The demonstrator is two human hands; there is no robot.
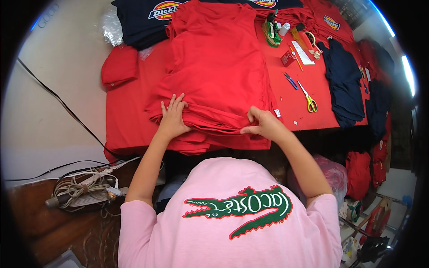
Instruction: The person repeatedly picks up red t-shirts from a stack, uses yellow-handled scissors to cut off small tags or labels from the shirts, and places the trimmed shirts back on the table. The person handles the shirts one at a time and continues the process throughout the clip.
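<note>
A red-covered table (pixel 125 125) fills the upper middle of the view. On it lies a stack of red shirts (pixel 214 67), its long axis running from 6 o'clock to 12 o'clock, with the neck end toward 12 and the folded hems toward 6, at the table's near edge. A pile of dark navy shirts (pixel 138 22) sits at 11 o'clock of the stack, partly under it, and more dark navy garments (pixel 346 80) hang over the table at 3 o'clock.

The person's pink shirt (pixel 223 214) fills the bottom of the view, and both bare forearms rise from it toward 12 o'clock.

The left hand (pixel 173 117) lies palm down, fingers spread and pointing to 12 o'clock, pressing flat on the near left corner of the stack; it is open and grips nothing. The stack extends from this hand toward 12 and 2 o'clock.

The right hand (pixel 263 125) is bent at the wrist, its fingers curled and pinching the hem edge at the stack's near right corner. The stack lies at 11 o'clock of this hand.

A small folded red cloth (pixel 118 67) lies at 9 o'clock of the stack, well apart from the hands. Yellow-handled scissors (pixel 309 99) lie on the table at 2 o'clock of the right hand, a blue-handled tool (pixel 290 81) just beyond them. A bundle of cables (pixel 82 190) rests on a brown surface at 8 o'clock of the left hand.
</note>
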